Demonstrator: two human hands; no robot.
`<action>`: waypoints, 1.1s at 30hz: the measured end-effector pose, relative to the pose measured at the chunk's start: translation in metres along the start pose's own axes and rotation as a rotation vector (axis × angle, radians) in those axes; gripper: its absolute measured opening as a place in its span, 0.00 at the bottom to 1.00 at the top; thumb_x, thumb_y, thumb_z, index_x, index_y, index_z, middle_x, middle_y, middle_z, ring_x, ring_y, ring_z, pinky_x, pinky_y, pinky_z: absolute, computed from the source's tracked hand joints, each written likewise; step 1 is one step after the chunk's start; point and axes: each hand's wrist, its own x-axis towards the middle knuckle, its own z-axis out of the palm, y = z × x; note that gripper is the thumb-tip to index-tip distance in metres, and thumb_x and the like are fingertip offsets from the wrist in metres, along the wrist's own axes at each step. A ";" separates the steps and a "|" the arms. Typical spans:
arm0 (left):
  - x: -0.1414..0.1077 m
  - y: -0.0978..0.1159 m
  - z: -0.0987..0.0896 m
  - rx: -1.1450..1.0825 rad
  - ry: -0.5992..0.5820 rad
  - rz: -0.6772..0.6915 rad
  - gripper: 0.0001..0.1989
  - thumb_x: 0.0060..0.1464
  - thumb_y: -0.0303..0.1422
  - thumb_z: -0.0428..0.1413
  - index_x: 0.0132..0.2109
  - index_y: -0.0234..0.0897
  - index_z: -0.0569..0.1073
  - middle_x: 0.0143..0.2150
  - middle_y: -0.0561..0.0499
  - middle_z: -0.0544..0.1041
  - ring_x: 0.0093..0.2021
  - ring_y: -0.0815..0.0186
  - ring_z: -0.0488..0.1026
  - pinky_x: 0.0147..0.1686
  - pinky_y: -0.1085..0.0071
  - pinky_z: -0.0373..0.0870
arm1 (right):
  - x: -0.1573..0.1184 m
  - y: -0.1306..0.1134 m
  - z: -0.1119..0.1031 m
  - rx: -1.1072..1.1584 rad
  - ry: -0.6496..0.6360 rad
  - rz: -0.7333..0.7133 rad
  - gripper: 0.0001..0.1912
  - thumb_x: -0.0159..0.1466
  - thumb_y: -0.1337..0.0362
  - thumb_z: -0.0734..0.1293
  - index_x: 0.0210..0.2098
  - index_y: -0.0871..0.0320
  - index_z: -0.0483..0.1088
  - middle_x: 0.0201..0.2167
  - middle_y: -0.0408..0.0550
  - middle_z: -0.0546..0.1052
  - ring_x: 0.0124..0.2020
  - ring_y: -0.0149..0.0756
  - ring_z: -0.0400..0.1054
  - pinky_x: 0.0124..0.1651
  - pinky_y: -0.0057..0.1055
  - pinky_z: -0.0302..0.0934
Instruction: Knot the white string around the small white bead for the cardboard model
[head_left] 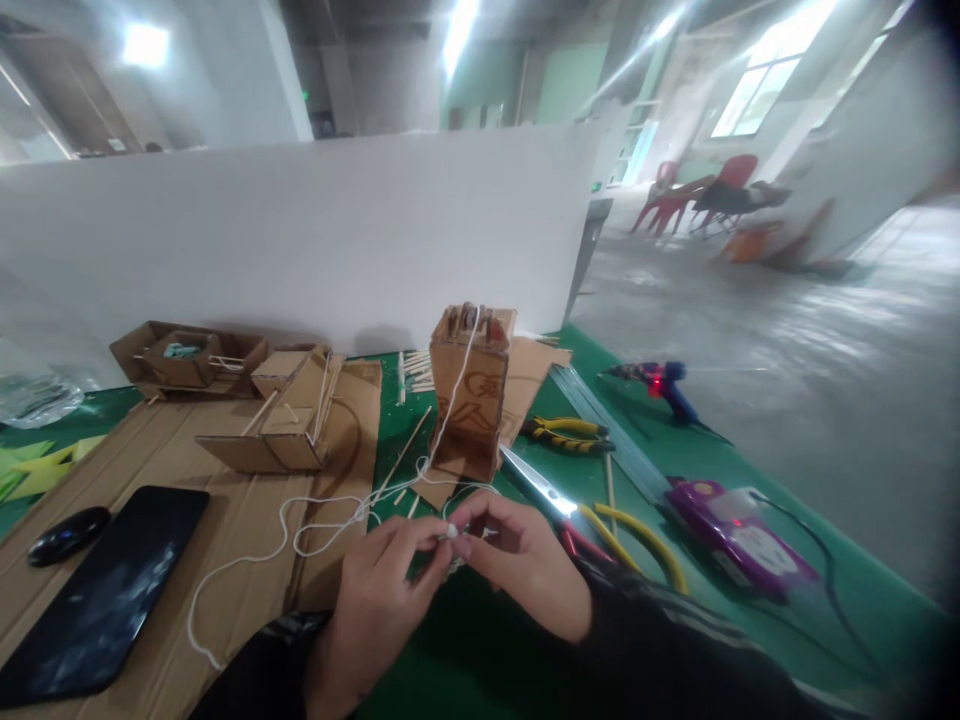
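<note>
White string point(330, 522) runs in loose loops over the cardboard and up across the front of an upright cardboard box point(465, 385) with an open lower part. My left hand point(386, 575) pinches the string between thumb and fingers. Against it, my right hand point(517, 555) is closed on the same string, fingertips meeting at a small white bunch, perhaps a knot. Both hands are just in front of the box. Right of them lie scissors point(637, 540) with red and yellow handles, their blades pointing toward the box.
Yellow-black pliers point(574, 436), clear glue sticks point(607, 430), a glue gun point(656, 385) and a purple device with a cable point(739, 535) lie on the right. A phone point(105, 590), a mouse point(69, 535) and cardboard constructions point(281, 420) are on the left. Behind stands a white partition point(300, 240).
</note>
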 end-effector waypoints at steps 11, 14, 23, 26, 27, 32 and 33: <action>0.003 -0.002 -0.003 0.303 -0.087 0.202 0.06 0.60 0.26 0.52 0.42 0.38 0.73 0.31 0.49 0.80 0.30 0.65 0.76 0.34 0.70 0.68 | 0.000 0.004 0.000 -0.453 0.157 -0.397 0.07 0.64 0.66 0.63 0.30 0.58 0.71 0.28 0.47 0.71 0.29 0.34 0.64 0.31 0.29 0.58; 0.003 -0.001 -0.002 0.315 -0.080 0.186 0.06 0.60 0.28 0.52 0.42 0.38 0.73 0.30 0.50 0.80 0.29 0.65 0.76 0.33 0.71 0.67 | -0.002 0.003 0.000 -0.524 0.141 -0.457 0.06 0.65 0.67 0.62 0.32 0.57 0.69 0.30 0.48 0.70 0.31 0.35 0.64 0.33 0.30 0.58; 0.004 -0.001 -0.001 0.034 -0.032 -0.057 0.06 0.56 0.30 0.57 0.42 0.39 0.76 0.32 0.50 0.81 0.31 0.64 0.77 0.34 0.71 0.69 | -0.001 0.000 -0.007 -0.559 0.246 -0.456 0.08 0.68 0.64 0.56 0.33 0.58 0.62 0.29 0.46 0.66 0.29 0.34 0.61 0.33 0.31 0.56; 0.009 0.002 -0.002 -0.305 -0.096 -0.403 0.07 0.55 0.35 0.57 0.40 0.39 0.76 0.27 0.52 0.79 0.28 0.64 0.76 0.31 0.71 0.69 | 0.002 -0.012 -0.031 -0.509 0.445 -0.432 0.12 0.69 0.61 0.56 0.31 0.57 0.62 0.24 0.42 0.64 0.24 0.31 0.59 0.28 0.29 0.56; 0.011 0.003 -0.002 -0.453 -0.118 -0.509 0.08 0.55 0.37 0.58 0.39 0.38 0.76 0.24 0.53 0.78 0.26 0.65 0.75 0.30 0.72 0.68 | 0.003 -0.016 -0.042 -0.492 0.546 -0.405 0.12 0.68 0.59 0.58 0.30 0.57 0.62 0.21 0.40 0.62 0.22 0.30 0.57 0.25 0.28 0.55; 0.013 0.003 0.001 -1.193 -0.091 -0.779 0.12 0.53 0.39 0.61 0.38 0.35 0.73 0.19 0.57 0.71 0.22 0.72 0.67 0.28 0.76 0.65 | -0.001 -0.029 -0.086 -0.465 0.837 -0.333 0.23 0.64 0.61 0.64 0.57 0.57 0.59 0.22 0.39 0.65 0.17 0.30 0.59 0.20 0.27 0.57; 0.012 0.003 0.001 -1.299 -0.089 -0.806 0.11 0.53 0.38 0.61 0.38 0.34 0.73 0.19 0.58 0.69 0.22 0.74 0.66 0.27 0.77 0.64 | -0.004 -0.031 -0.086 -0.482 0.792 -0.372 0.29 0.64 0.63 0.65 0.62 0.56 0.53 0.27 0.43 0.69 0.21 0.32 0.63 0.23 0.29 0.61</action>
